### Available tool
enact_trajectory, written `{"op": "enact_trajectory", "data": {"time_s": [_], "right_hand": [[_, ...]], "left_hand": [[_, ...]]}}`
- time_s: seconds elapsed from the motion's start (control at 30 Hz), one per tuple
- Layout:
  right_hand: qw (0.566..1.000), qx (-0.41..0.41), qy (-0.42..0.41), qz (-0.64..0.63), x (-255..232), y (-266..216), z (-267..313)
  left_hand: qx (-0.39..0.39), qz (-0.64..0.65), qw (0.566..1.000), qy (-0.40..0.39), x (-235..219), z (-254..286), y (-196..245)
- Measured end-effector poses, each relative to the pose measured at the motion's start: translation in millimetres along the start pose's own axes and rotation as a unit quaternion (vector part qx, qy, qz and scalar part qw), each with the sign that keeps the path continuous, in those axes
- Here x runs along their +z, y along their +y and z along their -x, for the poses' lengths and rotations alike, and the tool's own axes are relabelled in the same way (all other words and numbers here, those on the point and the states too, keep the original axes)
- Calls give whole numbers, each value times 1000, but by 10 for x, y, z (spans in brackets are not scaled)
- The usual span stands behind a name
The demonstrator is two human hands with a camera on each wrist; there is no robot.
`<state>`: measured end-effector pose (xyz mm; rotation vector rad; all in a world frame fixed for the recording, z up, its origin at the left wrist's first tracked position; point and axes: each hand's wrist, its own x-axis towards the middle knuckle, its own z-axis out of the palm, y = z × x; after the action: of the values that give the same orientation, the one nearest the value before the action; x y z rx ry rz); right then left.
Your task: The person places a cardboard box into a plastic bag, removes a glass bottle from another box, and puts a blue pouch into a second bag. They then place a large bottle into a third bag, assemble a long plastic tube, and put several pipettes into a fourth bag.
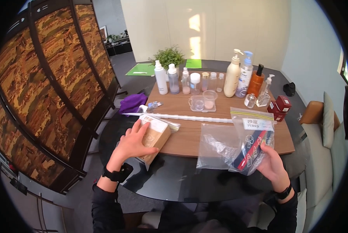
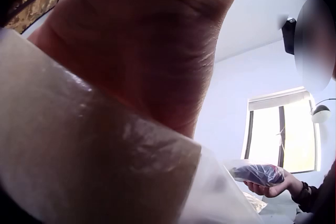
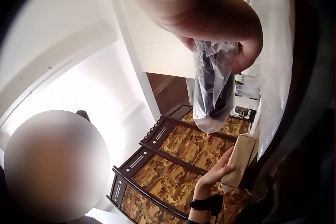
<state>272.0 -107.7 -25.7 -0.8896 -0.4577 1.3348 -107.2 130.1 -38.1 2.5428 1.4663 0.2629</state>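
My left hand [image 1: 131, 145] holds a brown paper pack [image 1: 158, 139] inside a clear plastic bag, fingers spread over its far side and thumb across the near side. The pack tilts at the left front edge of the wooden board. In the left wrist view, the pack [image 2: 100, 145] lies close against the palm. On the right, my right hand [image 1: 273, 165] grips the lower side of a clear zip bag [image 1: 255, 120] with a white label and a dark blue and red item inside. Beside it lies a flat clear bag [image 1: 216, 141], partly overlapped by the zip bag.
A long white strip [image 1: 197, 118] crosses the wooden board [image 1: 174, 104]. Several bottles stand along the back, including a cream pump bottle [image 1: 232, 75]. A clear plastic case [image 1: 197, 104] sits mid-board. Purple cloth [image 1: 133, 103] lies left; dark red boxes [image 1: 279, 108] stand right.
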Motion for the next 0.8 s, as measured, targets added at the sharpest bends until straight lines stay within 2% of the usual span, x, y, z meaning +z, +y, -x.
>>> {"op": "enact_trajectory", "data": {"time_s": [0.13,0.23,0.3,0.37,0.43,0.5,0.6,0.7,0.8], "right_hand": [[1000,-2,21,-11,-46,65,-48],[1000,-11,10,-4,66,29,-21],[1000,-11,20,0,23,11,-38],[999,-15,35,-3,24,-11,-46],[999,-22,43,-2,22,-6,-88],[998,-26,48,-3,22,3,-109],[999,-15,36,1,59,8,-106],[999,-7,36,6,67,34,-104],[1000,1,27,14,91,35,-97]], "left_hand": [[3,15,997,70,-35,145,49],[23,94,988,120,-162,318,-169],[9,162,976,148,-264,453,-335],[-9,119,971,206,-280,526,-636],[-62,98,965,237,-321,589,-831],[-121,74,959,246,-289,578,-1041],[-170,35,961,215,-203,541,-1277],[-173,30,965,195,-120,489,-1378],[-142,43,969,197,-89,425,-1439]]}}
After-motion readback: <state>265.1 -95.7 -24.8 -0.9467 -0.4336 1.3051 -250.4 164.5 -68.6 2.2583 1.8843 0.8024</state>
